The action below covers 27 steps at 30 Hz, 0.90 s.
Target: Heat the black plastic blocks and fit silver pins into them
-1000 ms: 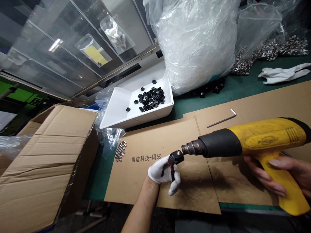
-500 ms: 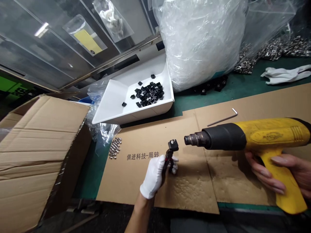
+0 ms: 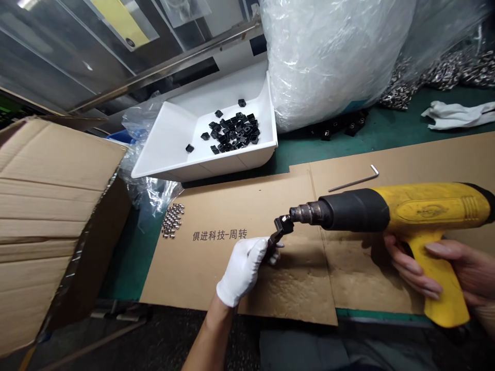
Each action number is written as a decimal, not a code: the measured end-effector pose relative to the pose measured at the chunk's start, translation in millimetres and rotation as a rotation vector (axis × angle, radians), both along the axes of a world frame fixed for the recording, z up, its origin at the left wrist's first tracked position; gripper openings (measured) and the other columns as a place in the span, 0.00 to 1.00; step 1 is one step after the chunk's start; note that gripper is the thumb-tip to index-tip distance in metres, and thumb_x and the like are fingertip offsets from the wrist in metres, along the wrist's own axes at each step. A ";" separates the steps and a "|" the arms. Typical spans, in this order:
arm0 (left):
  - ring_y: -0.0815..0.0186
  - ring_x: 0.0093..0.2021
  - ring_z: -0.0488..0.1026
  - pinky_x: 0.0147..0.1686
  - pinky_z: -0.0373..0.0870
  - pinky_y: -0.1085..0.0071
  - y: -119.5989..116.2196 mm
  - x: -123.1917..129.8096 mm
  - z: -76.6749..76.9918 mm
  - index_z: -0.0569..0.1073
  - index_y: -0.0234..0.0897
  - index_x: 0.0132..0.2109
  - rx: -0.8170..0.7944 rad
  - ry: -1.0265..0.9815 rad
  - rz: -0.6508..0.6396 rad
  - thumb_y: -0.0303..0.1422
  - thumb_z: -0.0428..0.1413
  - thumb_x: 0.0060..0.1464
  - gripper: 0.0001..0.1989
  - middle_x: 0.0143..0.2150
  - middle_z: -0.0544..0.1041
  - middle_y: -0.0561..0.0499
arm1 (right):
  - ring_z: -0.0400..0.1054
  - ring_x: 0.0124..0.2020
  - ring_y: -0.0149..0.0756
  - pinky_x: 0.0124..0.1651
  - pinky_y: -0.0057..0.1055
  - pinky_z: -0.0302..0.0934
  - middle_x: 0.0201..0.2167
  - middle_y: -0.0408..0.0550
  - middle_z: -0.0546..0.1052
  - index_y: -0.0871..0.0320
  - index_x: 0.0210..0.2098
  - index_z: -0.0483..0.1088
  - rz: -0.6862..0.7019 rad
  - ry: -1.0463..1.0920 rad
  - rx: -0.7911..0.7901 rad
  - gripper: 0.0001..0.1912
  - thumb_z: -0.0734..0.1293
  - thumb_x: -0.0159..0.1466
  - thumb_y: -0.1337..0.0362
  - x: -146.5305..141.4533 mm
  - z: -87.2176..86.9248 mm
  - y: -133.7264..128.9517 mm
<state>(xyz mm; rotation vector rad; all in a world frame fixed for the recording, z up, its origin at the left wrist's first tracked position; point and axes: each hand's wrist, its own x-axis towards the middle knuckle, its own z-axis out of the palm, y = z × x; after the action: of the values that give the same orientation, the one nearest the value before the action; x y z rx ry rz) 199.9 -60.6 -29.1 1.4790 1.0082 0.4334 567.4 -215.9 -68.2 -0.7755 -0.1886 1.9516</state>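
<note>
My left hand (image 3: 243,268), in a white glove, is closed round a dark tool (image 3: 274,242) that looks like pliers. At the tool's upper end sits a small black block (image 3: 284,224) with a shiny metal piece in it. My bare right hand (image 3: 436,268) grips the handle of a yellow heat gun (image 3: 433,208) on the right. The gun's stepped metal nozzle (image 3: 309,213) points left, its tip at the block's right side; whether they touch I cannot tell.
A white tray (image 3: 201,170) holds several black blocks. Small metal parts (image 3: 172,220) lie left on the cardboard sheet (image 3: 216,206). A hex key (image 3: 353,180), a white glove (image 3: 456,114), a large plastic bag (image 3: 332,56) and a cardboard box (image 3: 46,196) lie around.
My left hand has tilted the tool and block to the right, close up to the nozzle. The gun has shifted slightly left and up in the view, which has itself moved.
</note>
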 end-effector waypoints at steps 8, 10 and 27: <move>0.64 0.32 0.73 0.39 0.68 0.69 -4.5 -2.0 1.7 0.82 0.33 0.44 0.186 0.076 0.035 0.53 0.45 0.70 0.31 0.30 0.78 0.49 | 0.68 0.21 0.33 0.25 0.29 0.66 0.32 0.52 0.74 0.57 0.51 0.78 0.029 0.013 0.010 0.20 0.68 0.63 0.54 3.2 -2.6 -1.8; 0.65 0.32 0.73 0.38 0.68 0.70 -4.4 -1.8 2.3 0.82 0.33 0.43 0.195 0.085 0.033 0.52 0.44 0.70 0.30 0.30 0.78 0.50 | 0.67 0.21 0.33 0.25 0.29 0.65 0.32 0.53 0.74 0.57 0.51 0.78 0.026 0.005 0.006 0.20 0.68 0.63 0.54 3.7 -2.6 -2.7; 0.64 0.33 0.74 0.39 0.69 0.69 -7.2 0.6 3.0 0.83 0.34 0.45 0.237 0.101 0.033 0.52 0.44 0.70 0.30 0.31 0.78 0.49 | 0.67 0.21 0.34 0.25 0.30 0.65 0.31 0.53 0.73 0.58 0.50 0.79 0.032 -0.013 -0.008 0.21 0.68 0.63 0.55 4.5 -3.9 -0.7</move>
<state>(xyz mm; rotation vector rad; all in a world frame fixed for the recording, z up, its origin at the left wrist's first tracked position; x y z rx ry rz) 200.5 -67.8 -26.1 1.7117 1.0910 0.5200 571.9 -216.6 -72.2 -0.7953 -0.2021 1.9794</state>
